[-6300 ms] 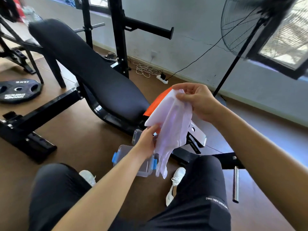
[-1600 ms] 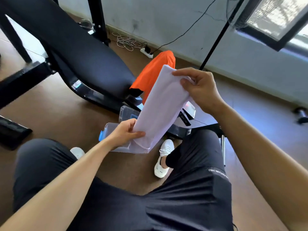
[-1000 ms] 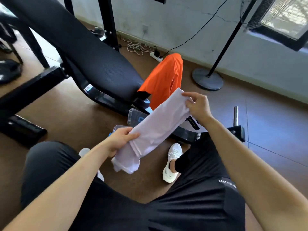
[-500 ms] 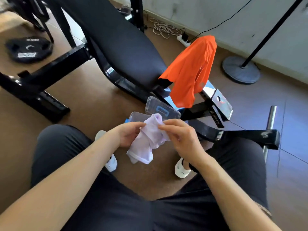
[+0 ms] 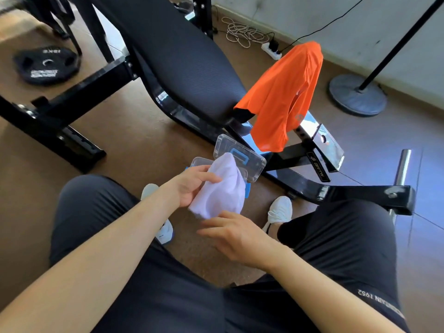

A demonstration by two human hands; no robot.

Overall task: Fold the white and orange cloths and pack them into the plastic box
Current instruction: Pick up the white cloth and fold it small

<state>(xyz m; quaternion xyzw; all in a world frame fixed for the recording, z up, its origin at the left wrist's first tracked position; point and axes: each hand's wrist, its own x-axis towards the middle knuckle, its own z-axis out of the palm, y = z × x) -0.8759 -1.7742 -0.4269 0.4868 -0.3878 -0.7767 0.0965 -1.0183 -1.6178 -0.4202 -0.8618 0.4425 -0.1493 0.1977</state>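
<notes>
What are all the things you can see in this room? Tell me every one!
White cloth: 1, white, bunched over the box.
Orange cloth: 1, orange, draped on the bench end.
Plastic box: 1, clear with blue clips, on the floor.
Lid: 1, clear, behind the box.
Bench: 1, black.
Weight plate: 1, black, far left.
Fan base: 1, grey, by the wall.
Power strip: 1, white.
Shoes: 2, white.
Left hand: grips the white cloth.
Right hand: under it.

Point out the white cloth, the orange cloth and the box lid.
white cloth (image 5: 222,188), head view, middle of the bundle.
orange cloth (image 5: 283,97), head view, centre of the draped fabric.
box lid (image 5: 254,164), head view, clear right part.
</notes>
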